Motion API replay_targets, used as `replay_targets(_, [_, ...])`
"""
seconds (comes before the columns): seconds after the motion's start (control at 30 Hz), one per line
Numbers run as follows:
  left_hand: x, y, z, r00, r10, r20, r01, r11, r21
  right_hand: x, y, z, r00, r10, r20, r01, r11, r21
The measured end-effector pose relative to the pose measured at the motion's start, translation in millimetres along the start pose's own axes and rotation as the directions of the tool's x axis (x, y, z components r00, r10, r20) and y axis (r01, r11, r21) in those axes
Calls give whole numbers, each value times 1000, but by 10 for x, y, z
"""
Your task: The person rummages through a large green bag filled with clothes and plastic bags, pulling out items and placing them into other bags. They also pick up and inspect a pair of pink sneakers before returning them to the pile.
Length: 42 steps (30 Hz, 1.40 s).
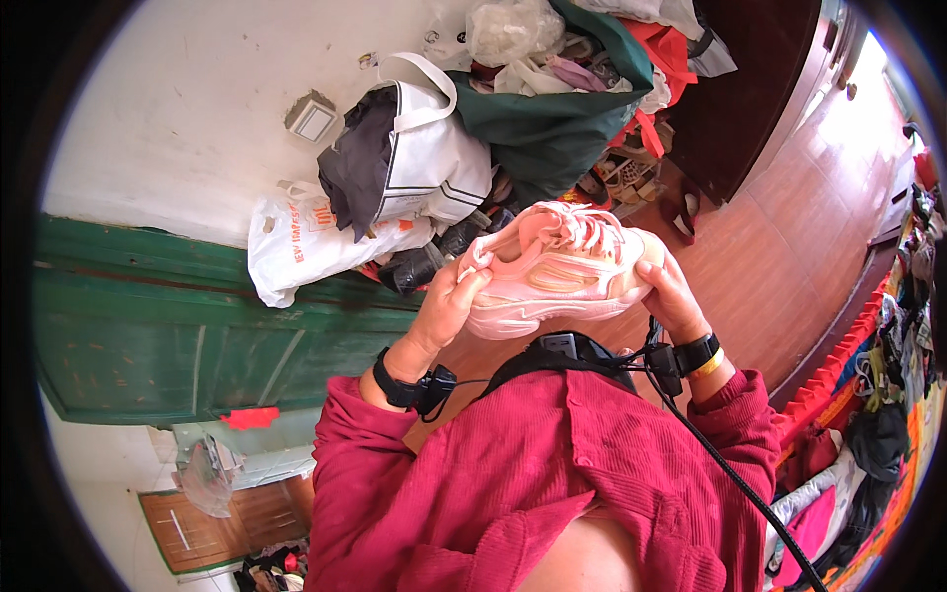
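I hold a pale pink lace-up sneaker [547, 308] sideways in front of my body. My left hand [446, 308] is closed on its heel end, thumb and fingers pinching the collar. At the toe end, my right hand [675, 298] grips the shoe, with the thumb on the upper. The laces [592, 233] lie along the far side. The fingers beneath the shoe are mostly hidden. A black strap with a small device sits on each wrist.
Beyond the shoe are a white tote [439, 148] with dark cloth, a white plastic bag [306, 247] and a stuffed dark green bag [552, 123]. Shoes [631, 178] lie on the reddish floor [750, 237]. A green door [197, 326] is left; piled clothes [878, 434] are right.
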<state>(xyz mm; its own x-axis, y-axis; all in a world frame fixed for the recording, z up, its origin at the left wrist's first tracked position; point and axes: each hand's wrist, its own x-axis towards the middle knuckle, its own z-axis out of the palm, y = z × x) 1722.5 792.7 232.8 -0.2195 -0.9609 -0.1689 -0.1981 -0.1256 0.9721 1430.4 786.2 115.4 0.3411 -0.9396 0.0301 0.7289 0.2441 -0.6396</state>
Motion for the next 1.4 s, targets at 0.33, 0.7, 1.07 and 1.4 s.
replay_targets(0.33, [-95,38,468,936,-18,352,-60,976,210,-20,36,256,998,10,58,-27,956,291])
replay_targets(0.7, [454,373,772,914,254,317,-404,653,641,18,121,381,995,-77,62,61,971,230])
replay_targets(1.07, [570,332,938,886,328,326,-463,649,604,6,216,174,999,-34,0,32,935,352])
replay_targets(1.4, [682,397,916,862,378,339,-476,370,798,103,97,233,994,-81,-68,67,981,-181])
